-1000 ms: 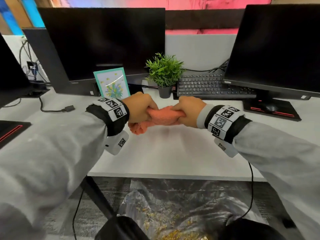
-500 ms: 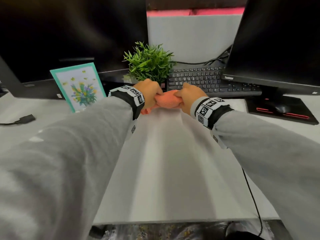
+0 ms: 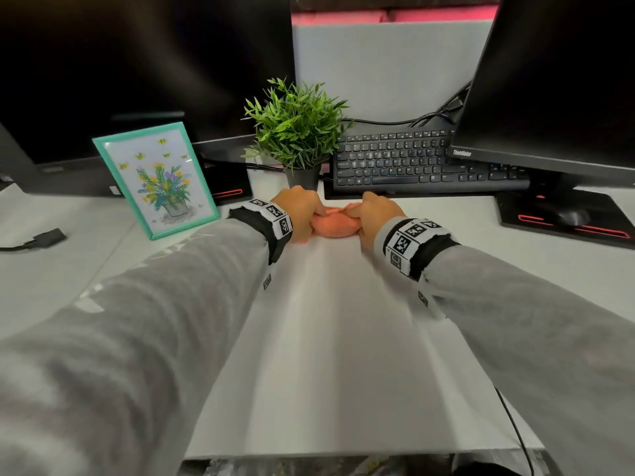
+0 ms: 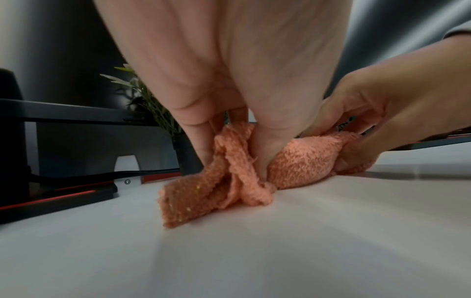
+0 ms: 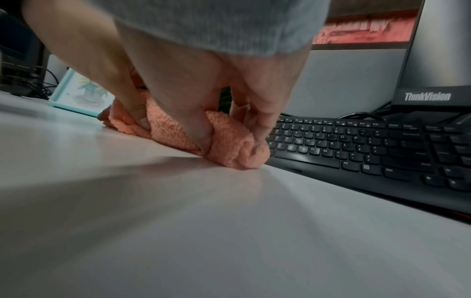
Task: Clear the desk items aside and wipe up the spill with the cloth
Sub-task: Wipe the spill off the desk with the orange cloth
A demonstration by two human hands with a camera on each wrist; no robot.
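Note:
An orange terry cloth (image 3: 332, 226) lies bunched in a roll on the white desk (image 3: 330, 338), just in front of the plant pot and keyboard. My left hand (image 3: 302, 214) grips its left end, thumb and fingers pinching the folds (image 4: 229, 161). My right hand (image 3: 372, 214) grips the right end, fingers curled round the roll (image 5: 229, 141). The cloth touches the desk in both wrist views. No spill shows on the desk surface.
A small green plant in a black pot (image 3: 299, 132) stands right behind the hands. A teal picture frame (image 3: 156, 180) leans at the left. A black keyboard (image 3: 419, 159), monitors (image 3: 556, 80) and a mouse pad (image 3: 567, 214) stand at the right.
Both hands carried the cloth from above the desk's front part forward and down onto the desk near the plant. The head leaned forward with them.

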